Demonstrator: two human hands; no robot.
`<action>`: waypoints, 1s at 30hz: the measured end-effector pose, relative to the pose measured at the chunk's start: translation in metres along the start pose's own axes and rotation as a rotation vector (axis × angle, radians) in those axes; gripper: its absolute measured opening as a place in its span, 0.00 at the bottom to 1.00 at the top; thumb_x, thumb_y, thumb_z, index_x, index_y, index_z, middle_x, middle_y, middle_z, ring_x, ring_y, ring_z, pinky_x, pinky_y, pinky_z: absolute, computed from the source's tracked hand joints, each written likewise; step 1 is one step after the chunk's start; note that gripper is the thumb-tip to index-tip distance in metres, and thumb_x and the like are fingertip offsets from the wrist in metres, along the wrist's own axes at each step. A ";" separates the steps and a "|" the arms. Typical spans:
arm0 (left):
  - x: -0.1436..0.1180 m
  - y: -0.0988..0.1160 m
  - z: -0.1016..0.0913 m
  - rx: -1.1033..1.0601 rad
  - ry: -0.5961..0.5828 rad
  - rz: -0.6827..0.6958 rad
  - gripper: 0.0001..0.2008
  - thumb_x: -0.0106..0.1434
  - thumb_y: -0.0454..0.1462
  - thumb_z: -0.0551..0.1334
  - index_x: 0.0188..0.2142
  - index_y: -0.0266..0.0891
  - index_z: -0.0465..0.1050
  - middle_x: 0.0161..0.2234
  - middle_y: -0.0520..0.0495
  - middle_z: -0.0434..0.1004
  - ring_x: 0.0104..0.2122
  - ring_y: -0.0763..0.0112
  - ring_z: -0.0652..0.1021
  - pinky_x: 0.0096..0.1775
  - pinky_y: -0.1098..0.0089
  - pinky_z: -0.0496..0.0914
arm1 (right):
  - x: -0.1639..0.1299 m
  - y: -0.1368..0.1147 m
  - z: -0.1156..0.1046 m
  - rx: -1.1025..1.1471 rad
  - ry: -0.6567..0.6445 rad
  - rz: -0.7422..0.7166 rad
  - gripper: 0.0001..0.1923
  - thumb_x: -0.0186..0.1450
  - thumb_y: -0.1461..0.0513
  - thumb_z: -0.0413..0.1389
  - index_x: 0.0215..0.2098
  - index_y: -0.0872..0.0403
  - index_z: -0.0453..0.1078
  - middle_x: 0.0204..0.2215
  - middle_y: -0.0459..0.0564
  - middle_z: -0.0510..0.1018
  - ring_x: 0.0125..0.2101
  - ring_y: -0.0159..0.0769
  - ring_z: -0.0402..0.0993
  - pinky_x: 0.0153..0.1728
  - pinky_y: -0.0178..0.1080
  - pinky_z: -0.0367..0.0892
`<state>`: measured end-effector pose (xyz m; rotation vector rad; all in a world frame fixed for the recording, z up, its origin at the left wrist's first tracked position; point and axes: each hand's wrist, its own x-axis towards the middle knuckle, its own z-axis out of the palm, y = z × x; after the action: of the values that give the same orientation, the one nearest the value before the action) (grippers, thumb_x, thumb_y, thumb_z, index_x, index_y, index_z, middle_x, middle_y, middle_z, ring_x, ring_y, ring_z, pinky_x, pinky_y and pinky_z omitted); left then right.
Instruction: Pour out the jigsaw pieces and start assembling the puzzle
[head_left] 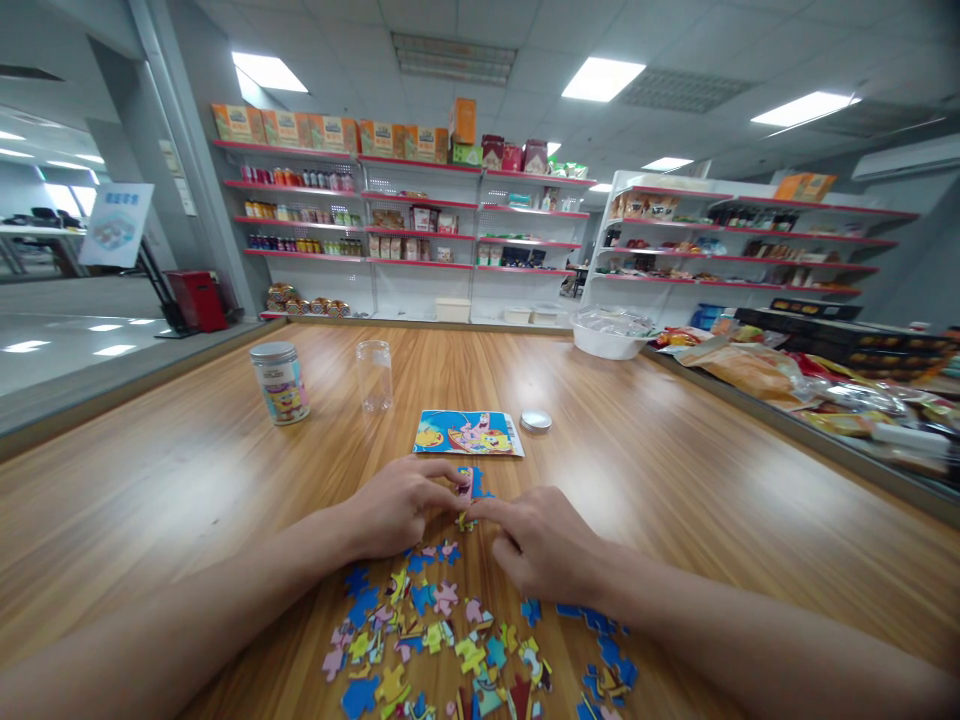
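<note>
A small cluster of joined puzzle pieces point(466, 487), pink, blue and yellow, lies on the wooden table between my hands. My left hand point(394, 503) is closed at its left side, fingertips holding the pieces against the tabletop. From the right, my right hand point(544, 540) touches the lower part of the cluster with a stretched index finger; its thumb stands apart below. Nearer to me, many loose puzzle pieces point(470, 655) lie scattered in blue, yellow, pink and brown. Just beyond the hands is a printed cartoon picture card point(469, 433).
A round metal lid point(535, 421) lies right of the card. Farther left stand a clear plastic jar point(374, 377) and a cartoon-printed can point(280, 384). A white basin point(611, 335) sits at the far edge. Packaged snacks point(750, 370) are heaped right; stocked shelves point(420, 235) stand behind.
</note>
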<state>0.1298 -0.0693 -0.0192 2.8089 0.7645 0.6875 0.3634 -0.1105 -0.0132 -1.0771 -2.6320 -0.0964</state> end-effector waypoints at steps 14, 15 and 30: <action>-0.004 0.000 0.001 0.064 0.104 0.136 0.21 0.56 0.25 0.57 0.43 0.46 0.80 0.49 0.48 0.78 0.46 0.65 0.78 0.49 0.64 0.70 | 0.001 0.000 -0.002 0.029 0.008 -0.003 0.21 0.58 0.66 0.51 0.47 0.49 0.76 0.21 0.46 0.79 0.19 0.31 0.68 0.24 0.34 0.52; -0.004 0.000 0.001 0.055 0.111 0.148 0.21 0.55 0.24 0.57 0.42 0.46 0.80 0.48 0.48 0.78 0.45 0.66 0.78 0.48 0.64 0.70 | 0.001 0.000 -0.003 0.031 0.002 0.003 0.20 0.59 0.66 0.51 0.46 0.49 0.76 0.21 0.46 0.79 0.19 0.31 0.68 0.24 0.34 0.52; -0.002 0.000 -0.002 -0.012 0.078 0.140 0.24 0.51 0.21 0.55 0.40 0.43 0.79 0.42 0.53 0.81 0.41 0.68 0.80 0.45 0.66 0.67 | -0.001 0.002 0.000 0.004 -0.016 0.037 0.21 0.59 0.65 0.49 0.49 0.48 0.73 0.25 0.48 0.80 0.21 0.32 0.69 0.24 0.37 0.46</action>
<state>0.1271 -0.0707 -0.0178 2.8602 0.5769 0.8257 0.3652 -0.1098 -0.0133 -1.1299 -2.6237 -0.0748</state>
